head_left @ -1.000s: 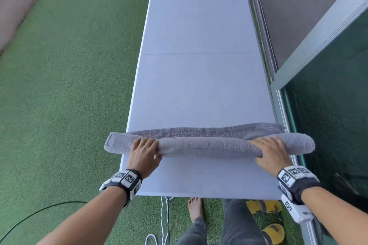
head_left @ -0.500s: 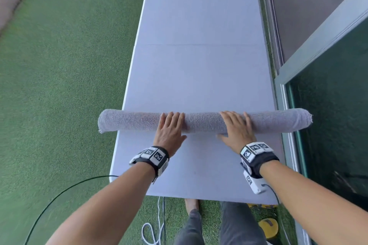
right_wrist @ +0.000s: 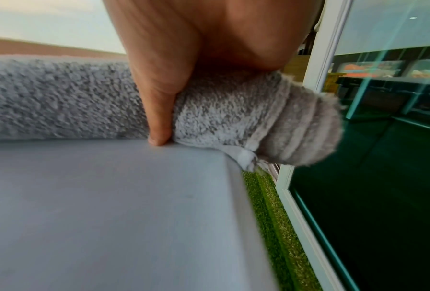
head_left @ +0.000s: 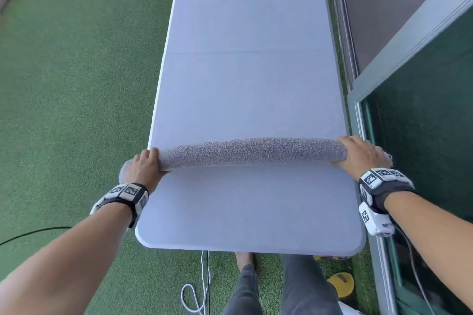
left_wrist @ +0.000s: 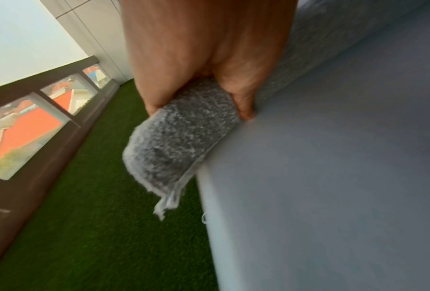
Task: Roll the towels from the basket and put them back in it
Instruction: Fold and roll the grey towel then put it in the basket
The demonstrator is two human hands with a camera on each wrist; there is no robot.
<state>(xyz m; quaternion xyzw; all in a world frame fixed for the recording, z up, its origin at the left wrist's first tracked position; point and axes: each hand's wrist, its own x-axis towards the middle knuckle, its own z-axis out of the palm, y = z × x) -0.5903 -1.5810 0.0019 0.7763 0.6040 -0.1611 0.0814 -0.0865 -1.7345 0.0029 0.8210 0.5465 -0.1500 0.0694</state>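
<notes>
A grey towel (head_left: 252, 151), rolled into one long tube, lies across the near part of the pale grey table (head_left: 245, 79). Both its ends stick out past the table's sides. My left hand (head_left: 143, 169) grips the left end (left_wrist: 179, 135), thumb on the near side and fingers curled over the top. My right hand (head_left: 361, 153) grips the right end (right_wrist: 258, 122) the same way, the thumb tip touching the tabletop. The middle of the roll arches up slightly between my hands. The basket is out of view.
Green artificial turf (head_left: 76, 84) surrounds the table. A glass sliding door with a pale frame (head_left: 409, 41) runs close along the table's right edge. A white cord (head_left: 202, 286), my legs and a yellow slipper (head_left: 340, 284) are below the near edge. A black cable (head_left: 33, 233) crosses the turf at left.
My hands slid from the middle of the roll outward to its two ends and closed around them. A second ago the towel was still partly unrolled; now it is a full tube.
</notes>
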